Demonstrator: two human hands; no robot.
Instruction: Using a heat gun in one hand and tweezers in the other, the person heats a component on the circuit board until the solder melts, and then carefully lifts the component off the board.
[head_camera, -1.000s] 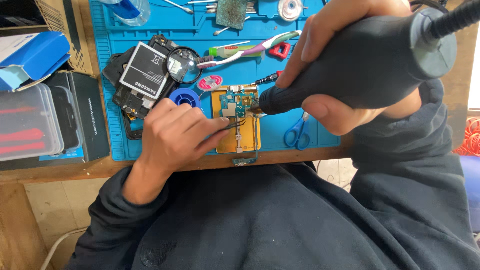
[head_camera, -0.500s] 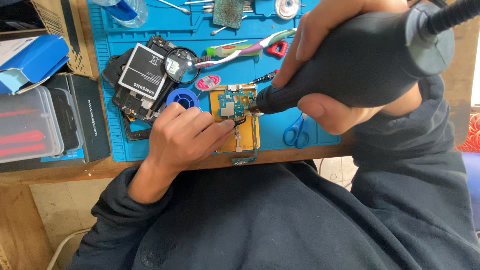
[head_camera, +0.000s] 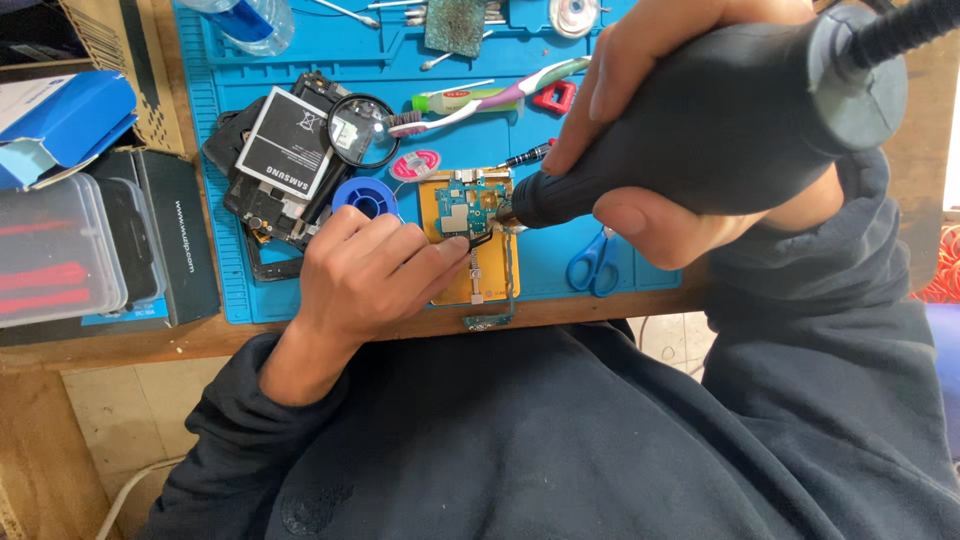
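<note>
Right hand (head_camera: 690, 130) grip wraps hot-air handle (head_camera: 720, 120).

Hidden, cropped or illegible:

- Hot-air handpiece (head_camera: 700, 125): hose end cut by the upper right frame edge; nozzle tip just beyond the left fingertips (head_camera: 455, 250), too small to tell whether touching the circuit board (head_camera: 468, 208).
- Right hand (head_camera: 690, 120): palm covered by the handpiece; only fingers and thumb exposed.
- Left hand (head_camera: 370, 275): fine tool pinched at the fingertips mostly concealed, kind uncertain.
- Yellow board holder (head_camera: 480, 275): left part under the left fingers.
- Phone battery (head_camera: 290, 140): disassembled phone parts beneath largely covered.
- Plastic bottle (head_camera: 245, 18), metal brush pad (head_camera: 455, 22), round tin (head_camera: 572, 12): cropped at the top edge.
- Clear plastic case (head_camera: 50, 250): cropped at left; red contents blurred.
</note>
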